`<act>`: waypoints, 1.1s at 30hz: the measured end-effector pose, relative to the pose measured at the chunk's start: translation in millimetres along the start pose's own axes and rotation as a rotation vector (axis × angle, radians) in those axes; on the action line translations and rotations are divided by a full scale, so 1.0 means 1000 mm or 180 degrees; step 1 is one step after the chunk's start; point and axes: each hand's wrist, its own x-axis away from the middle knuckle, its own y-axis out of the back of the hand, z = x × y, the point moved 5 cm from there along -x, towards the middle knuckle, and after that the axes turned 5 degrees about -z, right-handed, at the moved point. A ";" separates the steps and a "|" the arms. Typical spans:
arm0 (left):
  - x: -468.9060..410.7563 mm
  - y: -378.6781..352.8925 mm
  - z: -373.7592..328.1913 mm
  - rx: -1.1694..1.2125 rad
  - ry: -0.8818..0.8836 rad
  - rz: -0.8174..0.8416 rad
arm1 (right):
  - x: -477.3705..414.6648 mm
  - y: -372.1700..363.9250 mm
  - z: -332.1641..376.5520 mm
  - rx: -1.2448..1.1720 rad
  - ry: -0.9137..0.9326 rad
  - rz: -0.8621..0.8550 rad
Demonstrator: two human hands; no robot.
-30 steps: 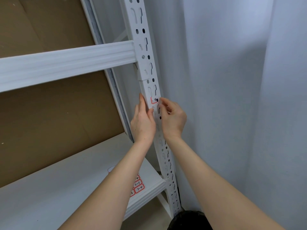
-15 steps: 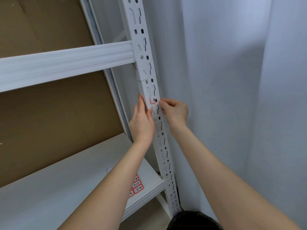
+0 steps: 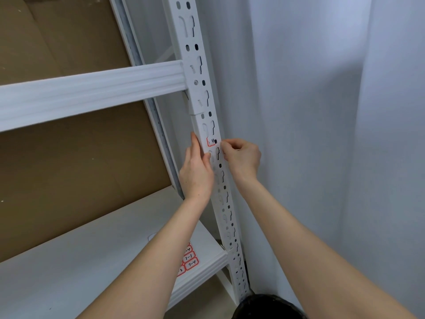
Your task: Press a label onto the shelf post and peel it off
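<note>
A white slotted upright post of a metal shelf runs down the middle of the head view. A small red-bordered label with black handwriting sticks to its front face. My left hand lies flat against the post's left side, fingers straight, thumb on the front face just below the label. My right hand is at the post's right edge, fingers curled, fingertips pinching at the label's right end.
A white crossbeam joins the post from the left. Below is a white shelf board carrying a sheet of red-bordered labels. Brown cardboard backs the shelf. A pale curtain hangs on the right. A dark object sits at the bottom.
My right hand has slid slightly to the right along the label's edge. My left hand stays against the post.
</note>
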 end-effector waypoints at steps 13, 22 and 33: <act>0.000 0.000 0.000 -0.0010 0.0011 0.0009 | 0.001 0.002 0.004 0.0215 0.0106 0.0045; 0.000 -0.001 0.000 0.0002 0.0019 -0.0006 | 0.000 0.002 0.008 0.0625 0.0383 0.0012; -0.001 -0.001 0.000 0.0000 0.0029 -0.0017 | 0.002 0.003 0.012 0.0820 0.0591 0.0029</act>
